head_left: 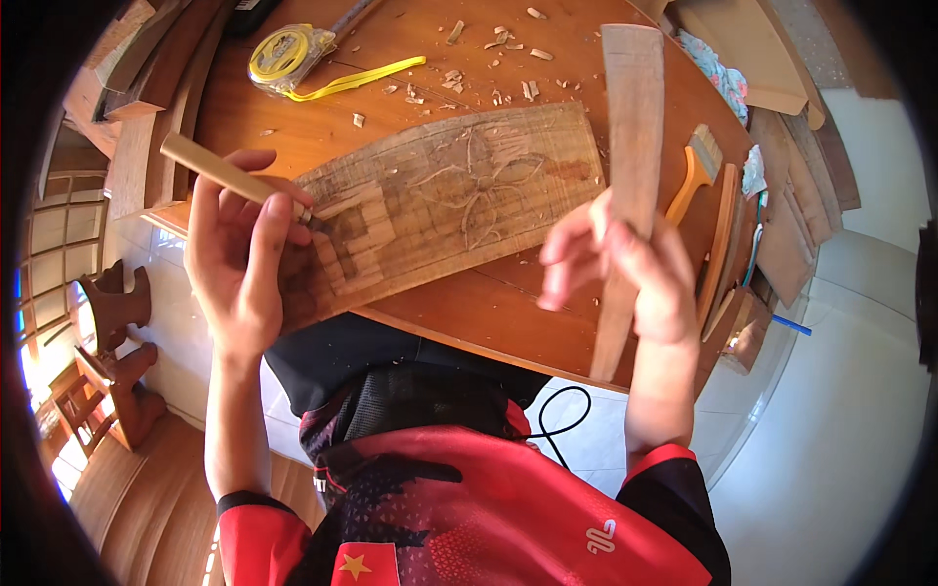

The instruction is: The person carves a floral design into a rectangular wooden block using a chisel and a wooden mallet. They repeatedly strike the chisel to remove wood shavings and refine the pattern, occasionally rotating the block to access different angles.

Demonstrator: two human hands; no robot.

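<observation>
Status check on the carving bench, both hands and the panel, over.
Left hand grips pale wooden-handled chisel, tip on carved flower wooden panel. Right hand holds long flat wooden mallet stick raised. Wood chips behind panel.

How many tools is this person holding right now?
2. A wooden-handled chisel in the left hand, tip on the carved plank; a long wooden stick gripped in the right hand.
</observation>
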